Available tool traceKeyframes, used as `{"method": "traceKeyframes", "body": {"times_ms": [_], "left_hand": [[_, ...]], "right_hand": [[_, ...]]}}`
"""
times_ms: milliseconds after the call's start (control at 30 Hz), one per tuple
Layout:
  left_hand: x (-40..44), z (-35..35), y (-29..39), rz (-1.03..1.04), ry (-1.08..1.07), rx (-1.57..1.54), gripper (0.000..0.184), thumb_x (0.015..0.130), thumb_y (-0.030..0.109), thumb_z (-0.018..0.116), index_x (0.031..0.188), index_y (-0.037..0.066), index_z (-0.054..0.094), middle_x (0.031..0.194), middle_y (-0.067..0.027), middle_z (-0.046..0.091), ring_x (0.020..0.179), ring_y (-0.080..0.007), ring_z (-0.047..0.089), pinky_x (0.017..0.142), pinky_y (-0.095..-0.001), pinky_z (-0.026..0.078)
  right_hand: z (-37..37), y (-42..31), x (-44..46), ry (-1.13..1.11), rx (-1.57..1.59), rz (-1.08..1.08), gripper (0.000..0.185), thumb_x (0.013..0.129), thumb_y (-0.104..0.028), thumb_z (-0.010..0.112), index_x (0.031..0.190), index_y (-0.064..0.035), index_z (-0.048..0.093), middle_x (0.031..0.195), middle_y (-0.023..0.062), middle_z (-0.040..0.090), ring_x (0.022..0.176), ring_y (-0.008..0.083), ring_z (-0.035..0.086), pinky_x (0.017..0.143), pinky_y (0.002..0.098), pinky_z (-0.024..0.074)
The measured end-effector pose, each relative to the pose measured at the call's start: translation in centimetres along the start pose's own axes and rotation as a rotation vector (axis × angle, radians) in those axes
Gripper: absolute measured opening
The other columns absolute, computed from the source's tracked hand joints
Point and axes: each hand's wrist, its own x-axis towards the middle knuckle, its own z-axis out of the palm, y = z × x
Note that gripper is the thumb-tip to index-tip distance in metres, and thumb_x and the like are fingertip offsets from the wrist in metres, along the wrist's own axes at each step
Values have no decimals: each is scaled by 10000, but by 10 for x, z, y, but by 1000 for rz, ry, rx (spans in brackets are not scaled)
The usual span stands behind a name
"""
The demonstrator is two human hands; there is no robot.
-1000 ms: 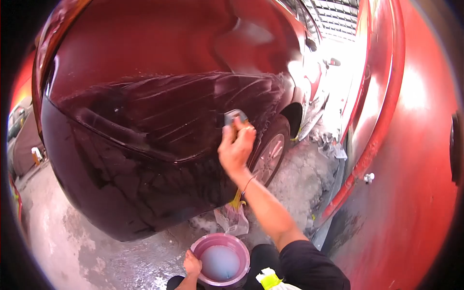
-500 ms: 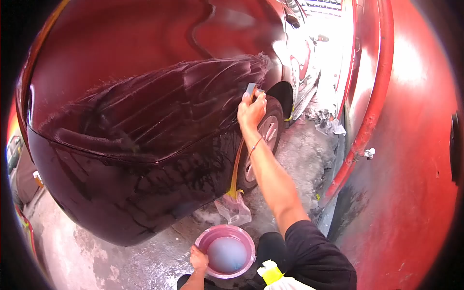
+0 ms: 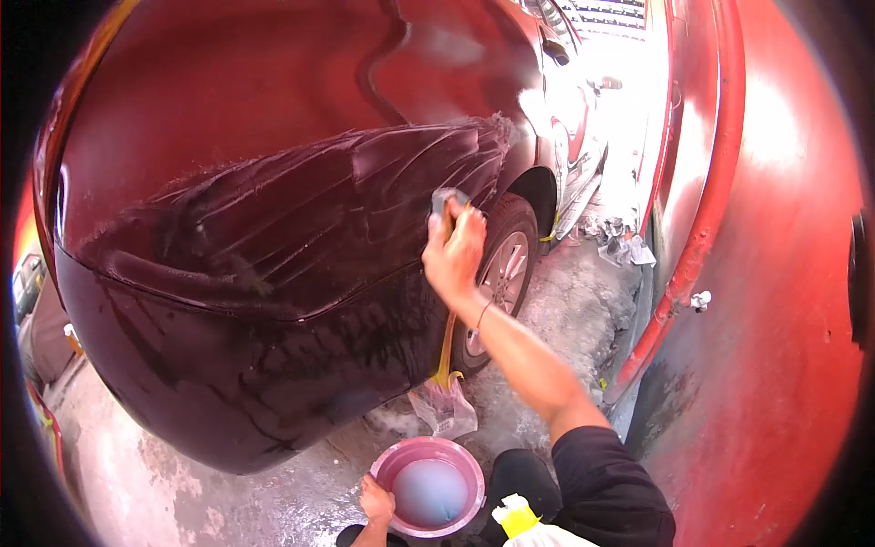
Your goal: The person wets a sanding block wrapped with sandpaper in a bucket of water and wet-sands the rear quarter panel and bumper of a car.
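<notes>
My right hand (image 3: 454,258) is closed around a small grey-faced block with an orange-brown part, which looks like a sanding block (image 3: 449,199). The block is at the car's dark red rear side panel (image 3: 301,214), just left of the wheel arch. A dull, wet-looking patch with pale streaks covers much of that panel. Down at the bottom, my left hand (image 3: 375,500) grips the left rim of a pink basin (image 3: 412,448). Cloudy bluish water (image 3: 427,488) lies in the basin, with something blue faintly visible under the surface.
Behind my right forearm is the car's wheel (image 3: 506,269). Yellow tape (image 3: 444,365) and clear plastic sheeting (image 3: 447,410) hang by the wheel arch. A red pipe (image 3: 697,219) with a small tap (image 3: 700,301) runs along the red wall (image 3: 784,301). The concrete floor (image 3: 583,310) looks wet.
My right hand has moved down and to the left across the panel with the block, away from the patch's right end. My left hand stays at the basin's rim. The view has shifted slightly.
</notes>
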Motion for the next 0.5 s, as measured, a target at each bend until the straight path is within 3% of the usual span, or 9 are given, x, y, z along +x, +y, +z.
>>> {"method": "traceKeyframes", "body": {"times_ms": [67,133,200,267,400,467,500], "left_hand": [[5,3,1,5,12,-1,422,778,92,710,1093,13,441,1066,-224,611,918,-430,674,811,-507,557],[3,-1,-2,3,18,10,410,786,94,707,1090,13,443,1066,-225,611,914,-430,675,807,-508,557],[-2,-4,2,-30,-31,6,384,802,92,691,1086,11,446,1056,-229,608,898,-432,674,797,-511,555],[-2,-6,8,-16,-5,-15,371,807,82,676,1090,13,445,1047,-227,608,908,-439,668,801,-511,551],[-3,-10,5,-24,-8,-3,393,794,85,682,1092,10,438,1079,-236,594,949,-450,653,835,-516,544],[-4,-8,5,-13,-34,36,492,783,71,676,1189,-11,410,1104,-235,577,943,-455,652,844,-509,547],[-5,-3,3,12,55,24,462,824,152,669,1201,-6,452,1091,-241,600,955,-450,651,857,-516,540]], "right_hand": [[24,45,55,187,-57,105,396,904,-172,637,1225,36,538,1114,253,613,1093,453,550,981,528,405],[17,60,116,103,-93,472,279,898,-153,641,1115,-1,551,1079,236,627,1050,427,581,938,507,431],[17,65,114,112,-48,449,290,897,-163,644,1119,-5,543,1064,236,625,1039,426,578,927,516,430],[24,55,79,160,-136,285,294,898,-168,645,1121,-3,545,1070,229,621,1042,424,572,928,516,430],[-22,-1,24,-43,152,88,273,912,-161,644,1130,-7,583,1084,203,619,1049,406,575,930,479,451],[-55,-29,-15,35,217,-17,328,894,-99,663,1200,1,603,1058,203,621,1005,395,581,918,470,458],[-72,-38,-50,-20,232,20,365,889,-98,674,1231,6,603,1053,204,620,998,392,580,916,472,457]]}}
